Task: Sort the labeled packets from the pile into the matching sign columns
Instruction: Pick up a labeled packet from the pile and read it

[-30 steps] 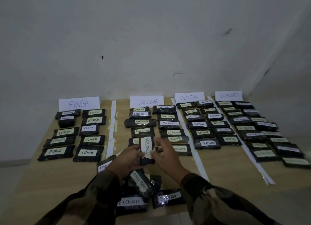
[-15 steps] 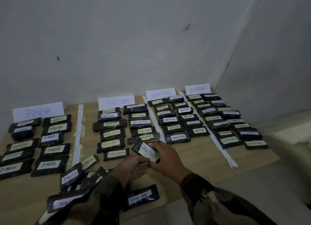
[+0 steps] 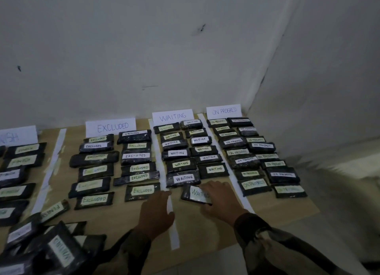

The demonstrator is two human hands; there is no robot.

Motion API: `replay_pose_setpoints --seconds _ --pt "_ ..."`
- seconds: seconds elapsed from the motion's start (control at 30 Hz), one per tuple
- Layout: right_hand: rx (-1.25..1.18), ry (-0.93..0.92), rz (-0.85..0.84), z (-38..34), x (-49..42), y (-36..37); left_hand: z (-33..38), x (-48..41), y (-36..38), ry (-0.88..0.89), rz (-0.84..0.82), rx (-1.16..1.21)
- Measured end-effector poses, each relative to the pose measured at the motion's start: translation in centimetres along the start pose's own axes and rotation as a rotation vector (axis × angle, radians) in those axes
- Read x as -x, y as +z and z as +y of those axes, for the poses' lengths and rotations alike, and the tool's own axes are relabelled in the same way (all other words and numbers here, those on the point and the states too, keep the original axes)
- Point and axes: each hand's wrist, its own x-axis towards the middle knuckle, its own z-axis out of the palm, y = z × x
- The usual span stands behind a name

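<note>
We begin with the white wall (image 3: 144, 48) and the wooden table (image 3: 277, 204) pushed against it. Four paper signs stand along the far edge: FINISH sign (image 3: 18, 135), cut off at the left, EXCLUDED sign (image 3: 111, 127), WAITING sign (image 3: 172, 116) and ON PROGRESS sign (image 3: 224, 111). Below each run two rows of dark packets with matching labels, and white paper strips (image 3: 173, 233) part the columns. The unsorted pile (image 3: 51, 248) sits at the near left corner, its packets overlapping at odd angles.

The left hand (image 3: 156, 211) lies low over the strip between the EXCLUDED and WAITING columns, fingers stretched forward and fairly straight, holding nothing. The right hand (image 3: 221, 200) grips the right end of a WAITING packet (image 3: 195, 193), fingers curled over its far edge and thumb at its near edge.

That packet sits at the near end of the WAITING column, just beside the last packet of the left row and a little askew. We cannot tell whether it lies fully flat on the wood.

We judge this to be the placing step for this one packet. The next move calls for squaring it with the row above, letting go, then going back to the pile. Many packets remain there, so the sorting is far from over.
</note>
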Motion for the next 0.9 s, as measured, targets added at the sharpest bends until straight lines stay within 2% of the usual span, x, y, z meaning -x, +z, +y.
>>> replay_pose_setpoints --seconds 0.17,0.37,0.63,0.9 --pt "0.036 -0.017 -0.012 5.3 -0.5 0.0 2.4 -1.9 2.5 0.104 0.092 -0.115" --pt "0.066 -0.055 -0.048 9.3 -1.3 0.0 4.5 -2.8 4.7 0.093 0.072 -0.148" --pt "0.091 -0.119 -0.085 10.8 -3.0 0.7 4.7 -2.8 5.9 0.054 0.067 -0.209" --pt "0.092 -0.122 0.004 10.8 -3.1 1.6 4.3 -2.6 6.0 0.082 0.137 -0.227"
